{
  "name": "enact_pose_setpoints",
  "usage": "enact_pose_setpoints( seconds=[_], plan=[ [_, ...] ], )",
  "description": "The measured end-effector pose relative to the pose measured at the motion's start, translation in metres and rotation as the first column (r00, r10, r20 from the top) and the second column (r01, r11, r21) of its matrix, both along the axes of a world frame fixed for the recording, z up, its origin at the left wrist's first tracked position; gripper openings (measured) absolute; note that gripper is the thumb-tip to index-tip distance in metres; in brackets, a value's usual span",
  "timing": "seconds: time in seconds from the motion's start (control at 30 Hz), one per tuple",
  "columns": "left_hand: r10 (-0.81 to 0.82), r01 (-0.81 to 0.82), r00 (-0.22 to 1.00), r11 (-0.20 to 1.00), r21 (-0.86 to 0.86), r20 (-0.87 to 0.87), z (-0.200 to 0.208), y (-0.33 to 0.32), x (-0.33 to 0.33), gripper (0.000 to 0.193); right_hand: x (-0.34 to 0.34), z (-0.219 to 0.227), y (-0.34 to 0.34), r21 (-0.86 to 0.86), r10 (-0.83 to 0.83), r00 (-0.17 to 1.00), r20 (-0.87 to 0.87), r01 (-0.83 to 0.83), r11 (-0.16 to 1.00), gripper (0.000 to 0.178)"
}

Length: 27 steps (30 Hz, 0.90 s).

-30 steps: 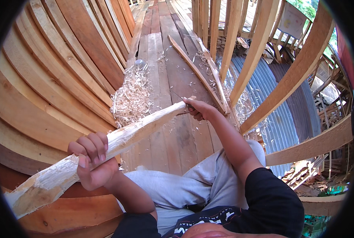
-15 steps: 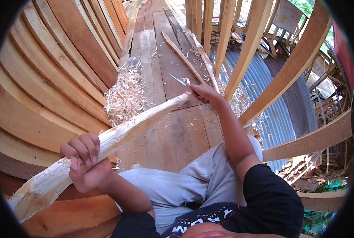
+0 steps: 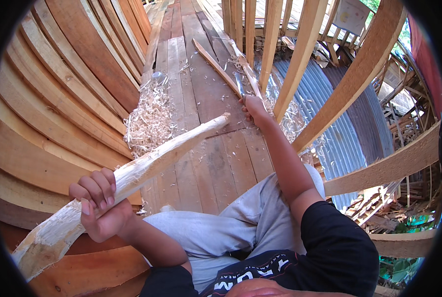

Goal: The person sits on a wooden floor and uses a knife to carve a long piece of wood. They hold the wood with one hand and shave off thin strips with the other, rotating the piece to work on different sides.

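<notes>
A thick pale wooden pole (image 3: 176,147), stripped and rough, slants from the lower left up to the middle of the view. My left hand (image 3: 104,203) is closed around its near part. My right hand (image 3: 254,108) reaches forward, shut on the handle of a knife (image 3: 239,84) whose blade points away from me. That hand is just to the right of the pole's far end, apart from it. The handle is mostly hidden by the fingers.
Curled wood shavings (image 3: 151,119) are heaped left of the pole on the plank floor (image 3: 206,161). Two long sticks, a brown one (image 3: 215,65) and a pale one (image 3: 245,67), lie ahead. Boards (image 3: 57,104) line the left; wooden railing slats (image 3: 300,59) stand right, above corrugated metal sheets (image 3: 330,119).
My right hand with the knife has moved off the pole's far end, and the blade has swung from pointing left to pointing forward. The left hand still grips the pole.
</notes>
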<state>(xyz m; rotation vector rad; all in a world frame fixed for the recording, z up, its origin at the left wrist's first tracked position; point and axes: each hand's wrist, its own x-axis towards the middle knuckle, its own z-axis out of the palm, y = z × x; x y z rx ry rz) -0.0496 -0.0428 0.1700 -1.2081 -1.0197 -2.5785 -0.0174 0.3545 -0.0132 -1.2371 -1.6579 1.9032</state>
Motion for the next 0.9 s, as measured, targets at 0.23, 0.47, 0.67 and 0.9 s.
enact_pose_setpoints(
  seconds=[0.23, 0.47, 0.67, 0.9],
  plan=[
    [0.028, -0.028, 0.999, 1.000, 0.001, -0.021, -0.001, 0.001, -0.002, 0.027, 0.005, -0.023, 0.013, 0.271, 0.159, 0.941, 0.298, -0.242, 0.932, 0.025],
    [0.011, -0.011, 1.000, 1.000, 0.019, -0.017, -0.002, 0.001, -0.002, 0.025, 0.023, -0.073, 0.025, 0.546, -0.006, 0.855, 0.518, -0.326, 0.772, 0.027],
    [0.014, -0.014, 1.000, 1.000, 0.004, -0.014, -0.002, 0.000, -0.002, 0.026, 0.015, -0.096, 0.022, 0.470, 0.028, 0.760, 0.650, -0.431, 0.770, 0.028],
    [-0.020, 0.020, 1.000, 0.999, 0.026, -0.009, -0.003, 0.001, -0.004, 0.027, 0.017, -0.091, 0.027, 0.612, -0.138, 0.803, 0.580, -0.318, 0.724, 0.026]
  ],
)
